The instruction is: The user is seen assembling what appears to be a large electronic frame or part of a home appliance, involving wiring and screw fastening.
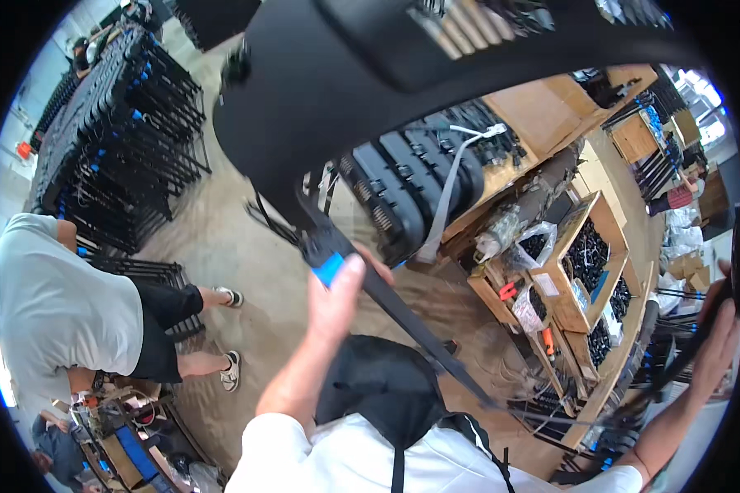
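A large black moulded panel [304, 99], slotted near its top right, is held up in front of me and fills the upper middle. A flat black bar [403, 316] joins its lower left corner and slants down to the right. My left hand [335, 300] is closed around this bar, beside a piece of blue tape [329, 269]. Out at the right rim, my right hand [719, 337] is closed against another black bar [686, 357]. Part of that grip is cut off by the picture's edge.
A person in a grey shirt [74, 304] stands at left beside a parts cart [131, 452]. Stacked black frames [115, 140] fill the upper left. To the right stand a workbench with black cases [403, 189] and wooden bins [592, 205] of small black parts. Another person [678, 195] is farther off.
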`<state>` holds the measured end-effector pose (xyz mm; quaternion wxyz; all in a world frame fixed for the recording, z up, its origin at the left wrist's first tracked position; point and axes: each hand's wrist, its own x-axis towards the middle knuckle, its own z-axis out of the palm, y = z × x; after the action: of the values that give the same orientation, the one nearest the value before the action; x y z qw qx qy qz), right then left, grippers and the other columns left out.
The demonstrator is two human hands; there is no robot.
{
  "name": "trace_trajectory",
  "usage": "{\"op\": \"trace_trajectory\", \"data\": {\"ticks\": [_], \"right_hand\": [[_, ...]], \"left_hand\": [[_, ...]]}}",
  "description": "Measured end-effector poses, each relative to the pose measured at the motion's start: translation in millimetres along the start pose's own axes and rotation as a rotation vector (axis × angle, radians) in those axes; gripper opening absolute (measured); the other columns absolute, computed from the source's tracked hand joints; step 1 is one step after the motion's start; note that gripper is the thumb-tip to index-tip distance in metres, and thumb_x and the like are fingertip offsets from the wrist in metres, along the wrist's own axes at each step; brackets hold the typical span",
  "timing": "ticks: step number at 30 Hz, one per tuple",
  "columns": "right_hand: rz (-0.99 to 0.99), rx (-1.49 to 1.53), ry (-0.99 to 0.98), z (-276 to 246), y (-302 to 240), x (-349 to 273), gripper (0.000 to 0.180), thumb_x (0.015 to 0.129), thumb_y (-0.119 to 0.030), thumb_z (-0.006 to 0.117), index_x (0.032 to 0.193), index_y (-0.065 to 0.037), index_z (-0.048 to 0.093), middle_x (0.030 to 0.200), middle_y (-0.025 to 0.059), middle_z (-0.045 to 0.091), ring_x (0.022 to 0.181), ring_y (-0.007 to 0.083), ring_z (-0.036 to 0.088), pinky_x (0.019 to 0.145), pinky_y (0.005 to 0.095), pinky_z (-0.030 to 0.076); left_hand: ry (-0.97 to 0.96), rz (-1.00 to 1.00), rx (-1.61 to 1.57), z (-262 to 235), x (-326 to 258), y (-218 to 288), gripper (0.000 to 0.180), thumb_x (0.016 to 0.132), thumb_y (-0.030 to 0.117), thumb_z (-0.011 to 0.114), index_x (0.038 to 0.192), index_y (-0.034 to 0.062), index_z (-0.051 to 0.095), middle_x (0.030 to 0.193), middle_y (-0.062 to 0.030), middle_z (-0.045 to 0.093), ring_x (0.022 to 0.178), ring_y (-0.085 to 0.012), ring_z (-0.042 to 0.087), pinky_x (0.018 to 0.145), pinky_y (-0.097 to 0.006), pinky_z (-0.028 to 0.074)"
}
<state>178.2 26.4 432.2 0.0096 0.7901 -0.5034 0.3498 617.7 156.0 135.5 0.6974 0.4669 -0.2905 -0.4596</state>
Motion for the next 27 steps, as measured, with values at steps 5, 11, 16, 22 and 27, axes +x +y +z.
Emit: {"op": "trace_trajectory", "data": {"ticks": [5,11,16,22,27], "right_hand": [[0.237,0.264,-0.460,109.7,-70.2,-90.0,0.026,0.106,-0.023,0.057,0.123,-0.004,0.064,0.092,0.0045,0.064,0.088,0.0172,0.063,0.081,0.0334,0.052],[0.318,0.507,-0.903,279.5,-111.0,-218.8,0.029,0.088,-0.010,0.084,0.113,-0.007,0.069,0.111,0.0074,0.073,0.104,0.0195,0.068,0.095,0.0375,0.054],[0.288,0.657,-0.709,458.7,-138.3,-305.4,0.026,0.086,-0.001,0.081,0.109,-0.004,0.069,0.110,0.0072,0.072,0.102,0.0188,0.069,0.092,0.0348,0.056],[0.286,0.641,-0.567,561.6,-149.3,-334.7,0.029,0.083,0.002,0.081,0.109,-0.005,0.070,0.108,0.0079,0.073,0.108,0.0206,0.070,0.094,0.0371,0.057],[0.203,0.344,-0.530,570.2,-153.8,-314.3,0.025,0.087,-0.010,0.078,0.110,-0.007,0.071,0.107,0.0133,0.074,0.101,0.0320,0.073,0.093,0.0444,0.056]], "left_hand": [[0.146,0.011,0.253,-140.1,76.7,38.9,0.021,0.104,0.017,0.061,0.112,-0.0020,0.066,0.093,-0.0076,0.076,0.087,-0.0143,0.071,0.080,-0.032,0.056],[0.148,0.014,0.373,-248.0,165.0,16.8,0.027,0.090,0.015,0.083,0.114,0.0054,0.076,0.104,0.0003,0.075,0.096,-0.0095,0.065,0.091,-0.029,0.052],[0.120,-0.176,0.527,-341.8,249.3,-26.0,0.023,0.086,0.012,0.086,0.106,0.0064,0.076,0.099,0.0011,0.074,0.091,-0.0109,0.064,0.088,-0.030,0.051],[0.192,-0.266,0.687,-354.3,321.8,-61.6,0.026,0.083,0.007,0.085,0.108,0.0067,0.076,0.098,-0.0005,0.074,0.093,-0.0142,0.064,0.088,-0.034,0.051],[0.200,-0.277,0.699,-341.6,353.2,-90.2,0.033,0.087,0.013,0.082,0.118,0.0071,0.072,0.103,-0.0021,0.074,0.096,-0.0154,0.064,0.091,-0.035,0.051]]}}
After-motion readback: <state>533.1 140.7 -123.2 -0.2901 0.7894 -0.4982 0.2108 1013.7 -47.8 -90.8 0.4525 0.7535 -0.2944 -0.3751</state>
